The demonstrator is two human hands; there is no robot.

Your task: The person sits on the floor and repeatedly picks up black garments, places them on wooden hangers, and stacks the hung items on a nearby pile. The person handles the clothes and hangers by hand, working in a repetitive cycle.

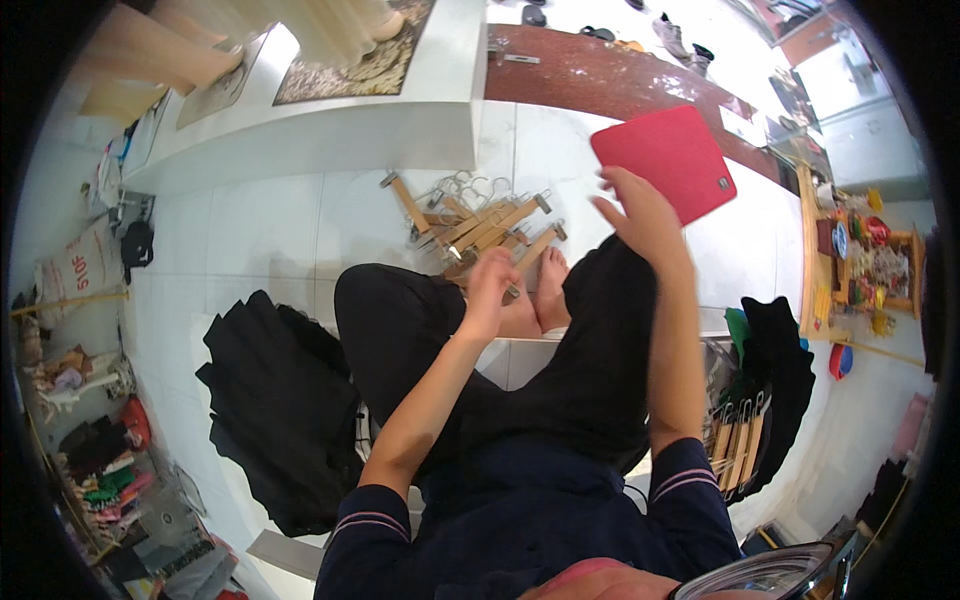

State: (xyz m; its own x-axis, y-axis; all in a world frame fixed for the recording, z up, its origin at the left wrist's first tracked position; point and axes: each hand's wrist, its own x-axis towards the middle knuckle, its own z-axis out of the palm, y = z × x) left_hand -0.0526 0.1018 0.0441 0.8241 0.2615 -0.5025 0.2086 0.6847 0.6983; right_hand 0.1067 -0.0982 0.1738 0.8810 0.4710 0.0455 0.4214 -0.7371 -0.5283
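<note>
My left hand [491, 289] is above the near edge of a heap of wooden clip hangers [480, 225] on the white tiled floor. Its fingers are curled beside a metal clip; whether they grip a hanger is unclear. Bare wooden bars, metal clips and wire hooks lie tangled in the heap. My right hand [637, 214] reaches over the near left edge of a red square pad [664, 161] with rounded corners. Its fingers are spread, with nothing between them. Below both hands are my bent knees in black trousers, with a bare foot [553, 289] between them.
A pile of black garments [277, 412] lies at my left. At my right, more black cloth [780, 390] lies beside several wooden clip hangers [739, 446]. A white platform [315, 139] stands ahead. Along the right wall is a wooden shelf [806, 255] with small items.
</note>
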